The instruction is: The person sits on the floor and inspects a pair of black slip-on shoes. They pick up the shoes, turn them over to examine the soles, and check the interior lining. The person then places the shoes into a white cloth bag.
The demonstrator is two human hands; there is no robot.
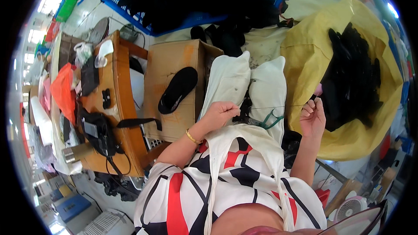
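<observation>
A thin dark thread [272, 106] runs taut and nearly level between my two hands, above my lap. My left hand [223, 114] is closed, pinching the thread's left end. At its other end, my right hand [312, 115] pinches it between thumb and fingers, beside the yellow sack. Whether a needle is in either hand is too small to tell. Green-handled scissors [272, 121] lie on my white-covered lap [266, 85] below the thread. A black slip-on shoe [177, 90] rests on a cardboard box [167, 126], left of my left hand.
The open yellow sack [305, 61] at right holds several black pieces [352, 78]. Ahead stands a blue crate [150, 28] heaped with black items. A wooden table [128, 122] at left carries a black bag [98, 132]. A small fan [350, 209] stands at lower right.
</observation>
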